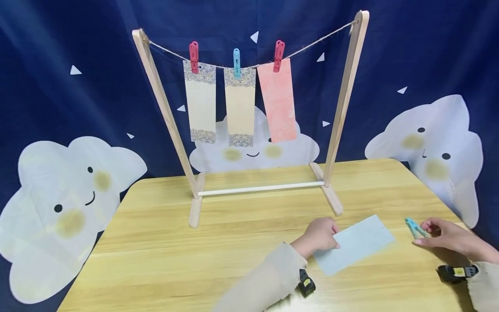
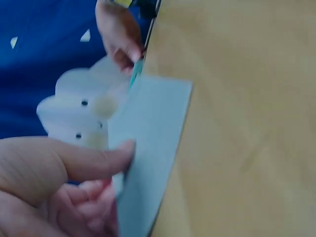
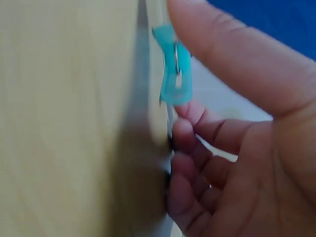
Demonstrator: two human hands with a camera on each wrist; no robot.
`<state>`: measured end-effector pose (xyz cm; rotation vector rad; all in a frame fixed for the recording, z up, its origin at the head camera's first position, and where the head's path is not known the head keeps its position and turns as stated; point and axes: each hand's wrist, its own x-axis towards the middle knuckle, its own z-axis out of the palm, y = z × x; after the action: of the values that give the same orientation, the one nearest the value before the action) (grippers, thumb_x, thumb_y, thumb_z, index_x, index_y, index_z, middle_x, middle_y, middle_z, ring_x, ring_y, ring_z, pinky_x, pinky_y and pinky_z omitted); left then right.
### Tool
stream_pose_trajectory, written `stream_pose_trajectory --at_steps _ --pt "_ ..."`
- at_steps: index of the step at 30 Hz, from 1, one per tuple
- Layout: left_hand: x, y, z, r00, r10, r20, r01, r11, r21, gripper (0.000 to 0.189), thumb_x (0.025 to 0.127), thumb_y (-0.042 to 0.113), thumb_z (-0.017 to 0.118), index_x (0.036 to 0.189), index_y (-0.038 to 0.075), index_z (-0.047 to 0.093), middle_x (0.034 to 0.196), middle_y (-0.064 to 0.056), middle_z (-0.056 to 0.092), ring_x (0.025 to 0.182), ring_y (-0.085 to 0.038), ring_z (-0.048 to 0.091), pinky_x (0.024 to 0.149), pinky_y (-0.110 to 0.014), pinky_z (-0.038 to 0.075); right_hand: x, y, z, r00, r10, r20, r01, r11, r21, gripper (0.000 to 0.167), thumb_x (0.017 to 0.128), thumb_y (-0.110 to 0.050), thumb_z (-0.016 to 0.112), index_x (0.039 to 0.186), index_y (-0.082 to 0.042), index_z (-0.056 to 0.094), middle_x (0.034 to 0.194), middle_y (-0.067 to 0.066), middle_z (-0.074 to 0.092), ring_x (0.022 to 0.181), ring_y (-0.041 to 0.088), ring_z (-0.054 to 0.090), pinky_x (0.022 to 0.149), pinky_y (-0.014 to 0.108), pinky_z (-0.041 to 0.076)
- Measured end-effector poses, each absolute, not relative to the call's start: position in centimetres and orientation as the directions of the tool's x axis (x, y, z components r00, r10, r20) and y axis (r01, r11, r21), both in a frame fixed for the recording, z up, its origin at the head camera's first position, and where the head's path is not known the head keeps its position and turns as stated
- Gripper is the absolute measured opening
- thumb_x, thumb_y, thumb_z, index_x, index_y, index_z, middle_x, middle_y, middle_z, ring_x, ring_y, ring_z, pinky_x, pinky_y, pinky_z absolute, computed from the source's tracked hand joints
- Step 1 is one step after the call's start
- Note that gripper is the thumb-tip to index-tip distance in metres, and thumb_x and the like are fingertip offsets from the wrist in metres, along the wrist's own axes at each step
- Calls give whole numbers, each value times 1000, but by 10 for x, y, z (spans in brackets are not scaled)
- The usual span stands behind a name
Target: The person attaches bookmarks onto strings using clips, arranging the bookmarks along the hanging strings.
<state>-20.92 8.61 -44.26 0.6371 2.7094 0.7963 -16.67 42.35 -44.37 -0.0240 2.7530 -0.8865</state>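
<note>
My left hand (image 1: 320,235) pinches the left edge of a pale blue paper card (image 1: 354,246), thumb on top, above the table's front right. In the left wrist view the thumb lies across the card (image 2: 153,128). To the right, my right hand (image 1: 448,236) holds a turquoise clothespin (image 1: 416,227) between thumb and fingers, a short way from the card. The right wrist view shows the clothespin (image 3: 177,66) up close, with the thumb on one side and the fingers curled below it.
A wooden stand (image 1: 347,99) carries a sagging string (image 1: 315,43). On it hang two patterned cream cards (image 1: 202,104) and a coral card (image 1: 277,104), clipped by red pegs (image 1: 194,56) and a blue peg (image 1: 236,63). Behind the table (image 1: 156,260) hangs a dark blue cloud-print curtain (image 1: 97,39).
</note>
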Motion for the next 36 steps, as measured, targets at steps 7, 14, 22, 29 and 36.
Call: stream_pose_trajectory --at_steps 7,14,22,29,36 --pt "-231 55 -449 -836 491 -245 -10 433 901 22 71 -2 78 87 10 69 84 4 67 77 -6 59 75 -20 47 -169 418 -442 -978 -93 -187 32 818 -575 34 86 -20 69 94 4 47 79 2 42 66 5 38 57 22 33" --pt "-246 31 -457 -776 577 -254 -86 302 949 25 78 2 73 103 4 69 94 1 68 84 -6 59 79 -20 47 -171 414 -440 -986 -79 -150 20 823 -568 33 84 -17 70 90 4 46 78 2 42 65 4 38 56 22 33" --pt "-253 13 -457 -750 601 -276 -212 176 961 30 82 -1 67 111 -1 64 90 -3 68 71 -10 61 67 -24 53 -169 414 -442 -986 -57 -158 41 829 -557 34 84 -21 70 88 3 45 77 2 43 65 6 39 56 22 34" --pt "-262 -3 -444 -824 523 -216 -190 103 976 29 83 -1 66 112 -2 63 92 -4 66 73 -12 60 67 -26 54 -169 413 -443 -986 -53 -156 38 848 -528 36 84 -25 70 85 0 44 76 2 41 66 8 39 57 23 32" --pt "-267 -16 -435 -896 433 -103 -113 2 994 28 82 -2 66 110 -7 62 84 1 63 72 -10 58 65 -21 49 -168 413 -438 -981 -53 -185 55 845 -532 34 86 -26 68 85 0 46 76 2 43 65 8 41 57 23 34"
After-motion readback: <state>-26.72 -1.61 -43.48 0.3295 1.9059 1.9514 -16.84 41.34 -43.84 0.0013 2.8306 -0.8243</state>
